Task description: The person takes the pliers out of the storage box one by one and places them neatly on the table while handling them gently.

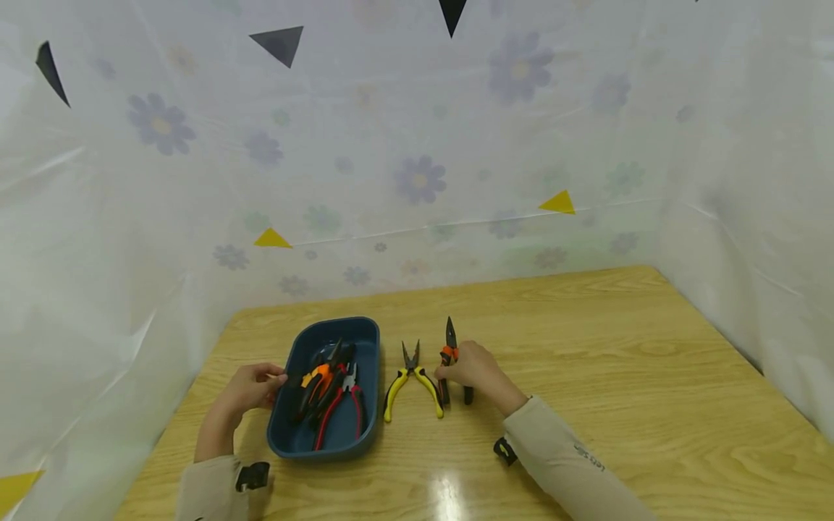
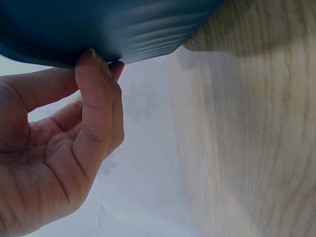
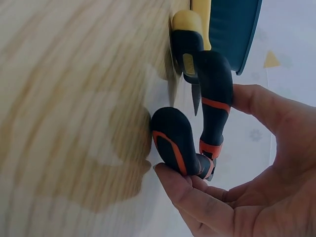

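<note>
The left hand [image 1: 254, 388] pinches the blue container [image 1: 369, 353] by its rim; the right hand [image 1: 480, 373] pinches black-orange pliers [image 1: 447, 356] beside yellow pliers [image 1: 410, 370] on the tabletop [image 1: 554, 347]; a loose grip could make them knock together.

My sleeves [image 1: 567, 459]: beige, dark lettering [image 1: 589, 457] on the right. Orange-banded black pliers [image 3: 215, 123], in my right fingers [image 3: 197, 197]. Yellow-handled pliers [image 1: 410, 369], dark-tipped. Box [image 1: 370, 347]: dark blue, holding red-handled pliers [image 1: 350, 382], orange-and-black pliers [image 1: 322, 373]. Desk [image 1: 586, 333]: yellowish wood grain. Sheeting [image 1: 391, 108]: white, pale purple flowers [image 1: 420, 179], yellow and black triangles [image 1: 559, 203].
</note>
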`<state>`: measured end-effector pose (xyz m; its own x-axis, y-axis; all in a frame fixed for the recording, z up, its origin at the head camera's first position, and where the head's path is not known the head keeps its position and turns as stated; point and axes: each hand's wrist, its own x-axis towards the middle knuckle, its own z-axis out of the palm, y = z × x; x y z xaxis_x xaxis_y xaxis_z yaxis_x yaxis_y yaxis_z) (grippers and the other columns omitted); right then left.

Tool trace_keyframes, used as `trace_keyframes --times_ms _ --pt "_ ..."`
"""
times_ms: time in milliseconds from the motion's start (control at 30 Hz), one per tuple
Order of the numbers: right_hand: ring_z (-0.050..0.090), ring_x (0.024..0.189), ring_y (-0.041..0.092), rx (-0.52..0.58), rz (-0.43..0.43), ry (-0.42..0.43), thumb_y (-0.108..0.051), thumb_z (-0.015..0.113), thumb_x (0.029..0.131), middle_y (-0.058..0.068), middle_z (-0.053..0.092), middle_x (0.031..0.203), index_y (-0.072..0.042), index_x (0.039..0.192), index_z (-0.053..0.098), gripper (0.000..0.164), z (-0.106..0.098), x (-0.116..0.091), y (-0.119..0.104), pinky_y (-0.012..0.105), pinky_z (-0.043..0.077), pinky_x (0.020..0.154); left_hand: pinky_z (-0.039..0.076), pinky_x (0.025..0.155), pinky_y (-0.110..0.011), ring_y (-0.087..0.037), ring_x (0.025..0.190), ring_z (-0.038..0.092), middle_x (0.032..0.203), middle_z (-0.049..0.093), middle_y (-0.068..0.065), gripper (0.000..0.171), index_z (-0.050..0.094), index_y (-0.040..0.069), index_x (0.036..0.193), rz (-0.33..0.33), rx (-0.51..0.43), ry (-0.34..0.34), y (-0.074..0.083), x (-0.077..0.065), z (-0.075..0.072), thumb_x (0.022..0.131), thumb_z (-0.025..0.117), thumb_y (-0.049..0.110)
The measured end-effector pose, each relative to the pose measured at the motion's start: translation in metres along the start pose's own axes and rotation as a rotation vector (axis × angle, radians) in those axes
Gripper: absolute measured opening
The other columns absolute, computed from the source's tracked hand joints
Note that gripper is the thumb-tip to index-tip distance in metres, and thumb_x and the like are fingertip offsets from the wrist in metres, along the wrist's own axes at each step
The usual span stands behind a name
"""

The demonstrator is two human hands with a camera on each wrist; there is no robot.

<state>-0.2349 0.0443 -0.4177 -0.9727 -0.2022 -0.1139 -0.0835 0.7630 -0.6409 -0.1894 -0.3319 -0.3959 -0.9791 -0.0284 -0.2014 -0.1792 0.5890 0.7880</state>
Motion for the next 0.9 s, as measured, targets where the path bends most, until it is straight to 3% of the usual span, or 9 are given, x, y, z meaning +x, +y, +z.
trace_keyframes --times_ms 667,900 --pt "0.031 0.048 0.010 -0.119 0.057 -0.048 -0.027 0.077 0.077 -0.003 0.036 0.056 -0.014 0.057 0.042 0.043 0.0051 0.0005 0.0004 0.022 0.025 0.043 0.056 0.066 -0.037 -0.017 0.070 0.058 0.086 0.061 -0.016 0.029 0.053 -0.017 0.115 0.008 0.014 -0.013 0.0024 -0.0019 -0.0008 0.099 0.052 0.007" --pt "0.027 0.047 0.010 -0.150 0.047 -0.047 -0.024 0.076 0.078 -0.003 0.031 0.054 -0.014 0.054 0.038 0.046 0.0053 0.0018 -0.0005 0.022 0.022 0.043 0.056 0.065 -0.037 -0.017 0.069 0.058 0.087 0.062 -0.015 0.030 0.052 -0.016 0.117 -0.008 0.013 -0.007 0.0024 -0.0015 0.0001 0.099 0.051 0.008"
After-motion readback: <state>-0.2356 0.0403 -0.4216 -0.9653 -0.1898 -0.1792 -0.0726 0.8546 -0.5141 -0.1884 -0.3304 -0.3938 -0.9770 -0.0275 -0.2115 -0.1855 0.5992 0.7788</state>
